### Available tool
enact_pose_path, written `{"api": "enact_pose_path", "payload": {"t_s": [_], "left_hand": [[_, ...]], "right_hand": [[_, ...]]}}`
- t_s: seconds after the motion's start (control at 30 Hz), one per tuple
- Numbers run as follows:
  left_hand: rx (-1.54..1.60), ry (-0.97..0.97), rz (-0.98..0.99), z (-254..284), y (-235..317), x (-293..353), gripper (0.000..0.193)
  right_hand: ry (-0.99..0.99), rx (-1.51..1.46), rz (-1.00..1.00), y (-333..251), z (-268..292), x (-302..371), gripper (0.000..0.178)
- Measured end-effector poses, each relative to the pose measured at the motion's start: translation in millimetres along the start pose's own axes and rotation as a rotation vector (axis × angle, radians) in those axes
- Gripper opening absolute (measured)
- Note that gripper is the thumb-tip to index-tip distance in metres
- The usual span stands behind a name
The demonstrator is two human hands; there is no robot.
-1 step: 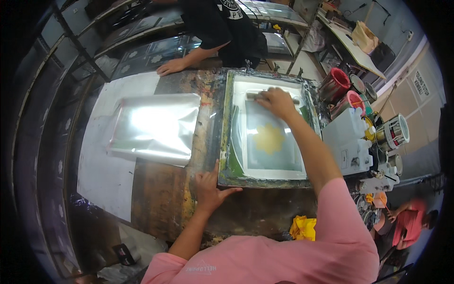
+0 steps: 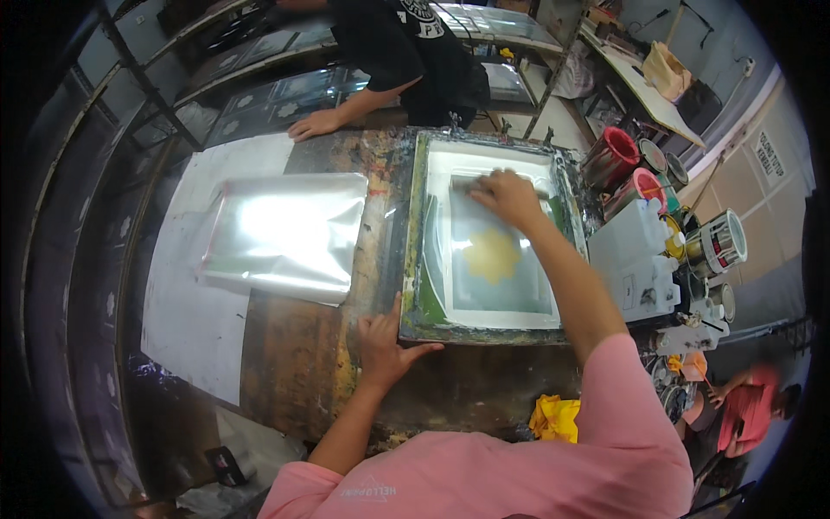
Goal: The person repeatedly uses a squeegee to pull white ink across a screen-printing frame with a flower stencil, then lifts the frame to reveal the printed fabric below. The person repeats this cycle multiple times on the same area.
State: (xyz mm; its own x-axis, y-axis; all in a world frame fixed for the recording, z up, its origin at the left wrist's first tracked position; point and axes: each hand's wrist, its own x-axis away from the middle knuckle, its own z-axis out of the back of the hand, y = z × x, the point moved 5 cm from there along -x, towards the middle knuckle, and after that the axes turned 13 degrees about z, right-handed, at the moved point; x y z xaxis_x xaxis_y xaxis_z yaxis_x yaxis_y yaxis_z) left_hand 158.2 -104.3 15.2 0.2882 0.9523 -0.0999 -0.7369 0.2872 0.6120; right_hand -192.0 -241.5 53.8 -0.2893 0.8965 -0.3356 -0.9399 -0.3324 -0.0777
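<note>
A screen-printing frame (image 2: 413, 294) lies on the worktable, its mesh showing a yellow flower-like shape (image 2: 491, 256). At the far part of the mesh, my right hand (image 2: 508, 197) is closed on a squeegee (image 2: 462, 184), whose bar runs crosswise and is partly hidden by my fingers. My left hand (image 2: 380, 346) rests at the frame's near left corner, thumb and index finger spread along its edges and the other fingers curled, holding nothing. Left of the frame lies a stack of shiny silvery sheets (image 2: 294, 233).
A large white board (image 2: 194, 337) lies under the sheets. Paint cans (image 2: 612, 151) and white jugs (image 2: 635, 242) crowd the right side. A yellow cloth (image 2: 554, 417) sits by my body. Across the table, a co-worker's hand (image 2: 313, 124) rests near the board. Racks (image 2: 112, 69) stand left.
My right hand and the squeegee have moved slightly toward me over the mesh. The left hand stays at the frame corner.
</note>
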Motion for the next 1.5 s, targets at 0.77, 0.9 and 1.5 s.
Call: {"api": "enact_pose_path", "payload": {"t_s": [0.77, 0.9, 1.5], "left_hand": [[0.252, 0.021, -0.063, 37, 73, -28, 0.1], [-0.416, -0.064, 0.033, -5, 52, 2, 0.108], [0.115, 0.427, 0.061, 108, -34, -135, 0.05]], "right_hand": [[0.421, 0.268, 0.07, -174, 231, 52, 0.034], [0.429, 0.263, 0.037, -154, 254, 28, 0.038], [0.432, 0.221, -0.021, -120, 292, -25, 0.06]]}}
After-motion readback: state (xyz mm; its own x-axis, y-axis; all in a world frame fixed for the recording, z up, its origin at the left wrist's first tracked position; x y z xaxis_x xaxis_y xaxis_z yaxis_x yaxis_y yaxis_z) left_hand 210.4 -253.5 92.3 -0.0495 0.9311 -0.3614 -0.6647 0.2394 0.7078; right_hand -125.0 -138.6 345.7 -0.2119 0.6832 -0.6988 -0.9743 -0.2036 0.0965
